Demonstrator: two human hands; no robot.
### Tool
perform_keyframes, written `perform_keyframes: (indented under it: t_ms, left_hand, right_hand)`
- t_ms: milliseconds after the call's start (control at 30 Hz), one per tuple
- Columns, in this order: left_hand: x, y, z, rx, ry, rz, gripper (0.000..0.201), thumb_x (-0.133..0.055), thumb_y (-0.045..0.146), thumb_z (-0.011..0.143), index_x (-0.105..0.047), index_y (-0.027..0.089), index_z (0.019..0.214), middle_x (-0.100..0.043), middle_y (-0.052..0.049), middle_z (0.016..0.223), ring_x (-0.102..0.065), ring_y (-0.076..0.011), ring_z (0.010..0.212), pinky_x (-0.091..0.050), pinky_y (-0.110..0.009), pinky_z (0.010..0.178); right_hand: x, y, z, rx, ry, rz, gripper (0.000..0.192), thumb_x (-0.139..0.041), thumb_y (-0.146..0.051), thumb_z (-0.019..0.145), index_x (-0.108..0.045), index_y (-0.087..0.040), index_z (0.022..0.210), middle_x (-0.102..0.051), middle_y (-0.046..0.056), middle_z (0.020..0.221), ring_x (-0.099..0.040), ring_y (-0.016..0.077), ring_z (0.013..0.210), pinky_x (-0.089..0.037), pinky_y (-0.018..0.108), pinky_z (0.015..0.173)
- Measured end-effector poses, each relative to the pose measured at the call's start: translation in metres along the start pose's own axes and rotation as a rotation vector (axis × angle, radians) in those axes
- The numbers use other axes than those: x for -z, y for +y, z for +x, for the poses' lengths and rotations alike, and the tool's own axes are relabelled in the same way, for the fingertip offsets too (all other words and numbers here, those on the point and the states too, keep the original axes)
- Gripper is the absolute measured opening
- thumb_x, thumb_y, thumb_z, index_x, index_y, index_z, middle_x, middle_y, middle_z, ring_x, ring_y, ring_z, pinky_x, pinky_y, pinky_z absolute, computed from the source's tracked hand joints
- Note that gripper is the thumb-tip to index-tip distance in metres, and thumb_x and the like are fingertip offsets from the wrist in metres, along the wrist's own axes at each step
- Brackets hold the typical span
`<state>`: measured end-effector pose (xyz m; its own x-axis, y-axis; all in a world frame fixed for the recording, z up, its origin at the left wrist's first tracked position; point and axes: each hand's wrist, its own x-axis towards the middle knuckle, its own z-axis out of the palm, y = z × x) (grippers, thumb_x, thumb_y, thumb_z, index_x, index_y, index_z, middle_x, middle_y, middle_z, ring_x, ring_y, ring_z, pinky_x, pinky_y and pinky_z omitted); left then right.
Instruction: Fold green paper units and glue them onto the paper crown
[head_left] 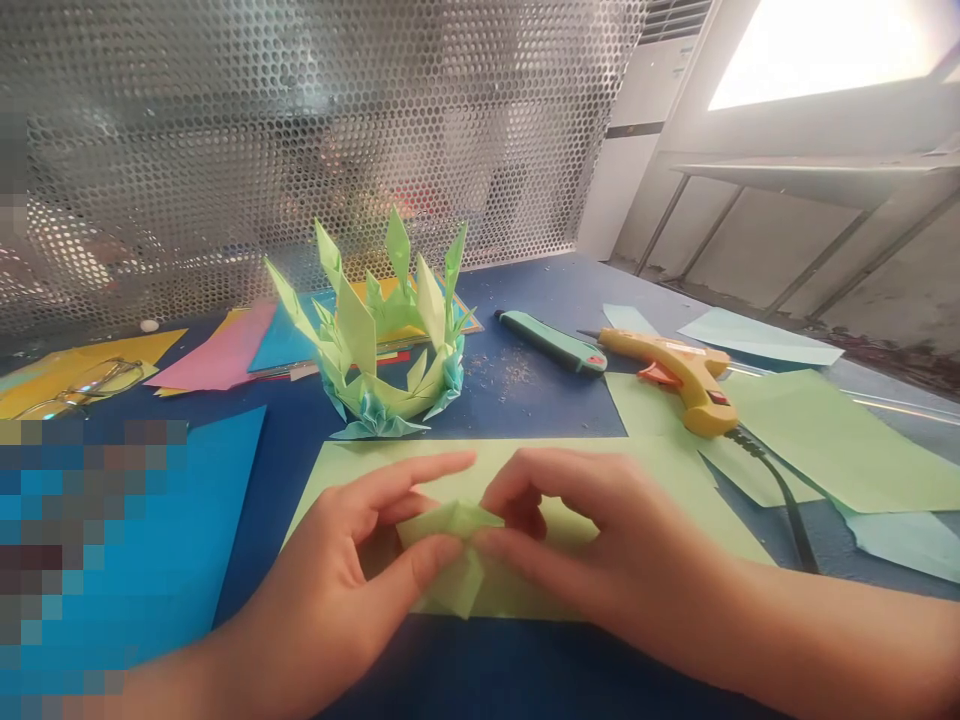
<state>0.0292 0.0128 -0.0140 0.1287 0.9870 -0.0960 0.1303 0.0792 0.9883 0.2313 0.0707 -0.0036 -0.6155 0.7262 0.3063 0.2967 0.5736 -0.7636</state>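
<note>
The left hand (pixel 352 560) pinches the small folded piece of light green paper (pixel 450 555), thumb pressed on its near edge and forefinger stretched out above it. That piece sits between the fingers of both hands, just over a larger flat sheet of light green paper (pixel 667 480) lying on the dark blue counter (pixel 525 400). The right hand (pixel 600 540) meets it from the other side, fingers clamped on the fold's right corner.

To my eye the step is a small crease, and it goes best if both thumbs hold the layers flush while a fingertip runs the fold from the middle outward, so the point stays sharp.

Beyond the fingers stands a spiky crown of green and pale blue folded paper (pixel 390 340). Beyond the right fingers lie a teal utility knife (pixel 551 342) and a yellow glue gun (pixel 682 375), well apart from the fold.
</note>
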Motion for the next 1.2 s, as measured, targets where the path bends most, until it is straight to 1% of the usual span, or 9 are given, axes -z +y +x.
perform_keyframes:
  t_ms: [133,267,533,667,767,867,1000,1100,1200]
  left_hand:
    - [-0.001,0.0,0.0,-0.02,0.005,0.098,0.048,-0.069,0.028,0.089,-0.06,0.044,0.133,-0.074,0.01,0.072,-0.066,-0.0101,0.073,-0.051,-0.014,0.07]
    - [-0.001,0.001,0.0,-0.026,0.001,0.106,0.046,-0.068,0.03,0.09,-0.059,0.043,0.133,-0.073,0.009,0.072,-0.066,-0.0118,0.076,-0.051,-0.017,0.072]
    - [0.0,-0.002,-0.001,0.014,0.005,0.135,0.044,-0.06,0.047,0.094,-0.057,0.04,0.137,-0.07,0.004,0.079,-0.063,-0.0147,0.073,-0.048,-0.019,0.06]
    - [0.001,-0.001,-0.001,0.006,-0.006,0.147,0.042,-0.057,0.048,0.095,-0.058,0.04,0.136,-0.066,0.005,0.071,-0.065,-0.0161,0.079,-0.049,-0.018,0.062]
    - [0.002,0.001,-0.002,0.013,0.007,0.15,0.037,-0.054,0.049,0.097,-0.064,0.042,0.131,-0.073,0.004,0.078,-0.07,-0.0191,0.095,-0.054,-0.019,0.071]
    - [0.002,0.004,-0.001,-0.044,-0.015,0.186,0.031,-0.061,0.046,0.094,-0.07,0.045,0.124,-0.081,0.006,0.101,-0.069,-0.0198,0.111,-0.054,-0.02,0.089]
    - [0.0,0.007,0.0,-0.15,0.015,0.297,0.034,-0.075,0.032,0.085,-0.074,0.047,0.115,-0.081,0.008,0.111,-0.074,-0.0192,0.1,-0.056,-0.019,0.086]
    - [-0.001,0.007,0.0,-0.2,0.027,0.349,0.038,-0.072,0.027,0.086,-0.072,0.047,0.118,-0.083,0.007,0.094,-0.075,-0.0187,0.089,-0.057,-0.018,0.075]
    - [-0.001,0.008,0.0,-0.194,0.005,0.379,0.037,-0.069,0.025,0.088,-0.071,0.046,0.119,-0.079,0.005,0.079,-0.073,-0.0179,0.079,-0.055,-0.018,0.065]
  right_hand:
    - [0.001,-0.004,0.001,-0.078,-0.048,0.082,0.024,-0.068,-0.025,0.086,-0.057,-0.019,0.065,-0.058,-0.006,0.057,-0.049,0.0068,0.051,-0.042,0.016,0.051]
    - [0.002,-0.008,0.002,-0.146,-0.085,0.16,0.023,-0.063,-0.023,0.088,-0.057,-0.019,0.066,-0.057,-0.005,0.058,-0.048,0.0075,0.053,-0.04,0.017,0.05]
    - [0.003,-0.008,0.005,-0.282,-0.163,0.322,0.021,-0.061,-0.027,0.085,-0.054,-0.019,0.067,-0.05,-0.005,0.057,-0.043,0.0091,0.052,-0.036,0.02,0.047]
    - [0.003,-0.007,0.004,-0.306,-0.171,0.392,0.02,-0.064,-0.026,0.086,-0.055,-0.019,0.069,-0.05,-0.005,0.058,-0.043,0.0087,0.053,-0.036,0.019,0.048]
    - [0.003,-0.008,0.004,-0.338,-0.16,0.483,0.02,-0.071,-0.025,0.083,-0.056,-0.018,0.07,-0.049,-0.007,0.06,-0.043,0.0078,0.054,-0.036,0.018,0.048]
    - [0.003,-0.01,0.004,-0.383,-0.137,0.533,0.023,-0.075,-0.029,0.081,-0.057,-0.018,0.072,-0.053,-0.005,0.063,-0.046,0.0086,0.058,-0.038,0.018,0.052]
    - [0.005,-0.014,0.004,-0.412,-0.157,0.553,0.029,-0.077,-0.036,0.08,-0.057,-0.017,0.072,-0.055,-0.004,0.065,-0.046,0.0098,0.06,-0.039,0.02,0.054]
    - [0.005,-0.015,0.003,-0.418,-0.171,0.559,0.03,-0.073,-0.039,0.083,-0.056,-0.018,0.072,-0.051,-0.004,0.064,-0.043,0.0097,0.059,-0.036,0.02,0.052]
    - [0.003,-0.014,0.001,-0.333,-0.169,0.466,0.024,-0.061,-0.034,0.089,-0.054,-0.019,0.073,-0.048,-0.004,0.063,-0.042,0.0102,0.057,-0.035,0.021,0.05]
